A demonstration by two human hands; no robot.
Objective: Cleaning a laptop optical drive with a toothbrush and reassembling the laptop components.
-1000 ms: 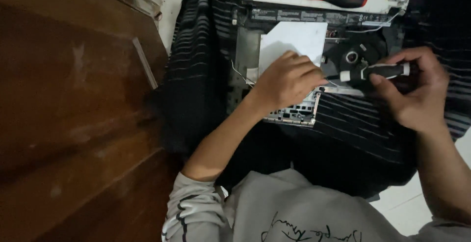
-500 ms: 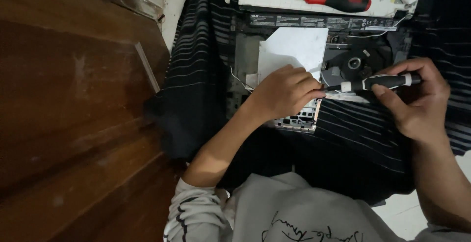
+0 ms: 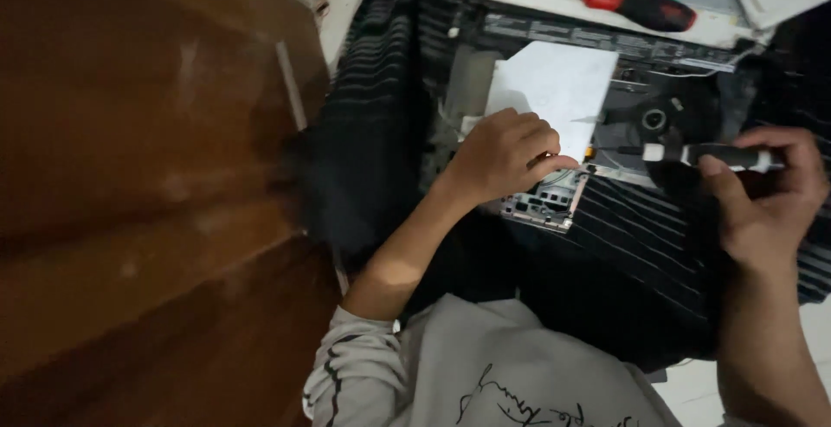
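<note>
Since half a second ago the view has slid slightly, and the right hand [image 3: 766, 197] with its screwdriver [image 3: 714, 155] sits a touch farther right, away from the left hand [image 3: 506, 154]. Largest in view is the brown wooden floor [image 3: 130, 202] on the left, then the dark striped cloth [image 3: 640, 254] spread under the opened laptop [image 3: 606, 89]. A white plate [image 3: 554, 89] lies on the laptop, with a dark fan [image 3: 653, 119] just right of it. The left hand is curled, fingers pressed together, resting on the plate's lower edge and the laptop's near edge. The right hand pinches the black-handled screwdriver between thumb and fingers; its long axis runs nearly level, its pale end pointing left toward the fan. A red-handled screwdriver [image 3: 636, 7] lies at the top, pointing left.
</note>
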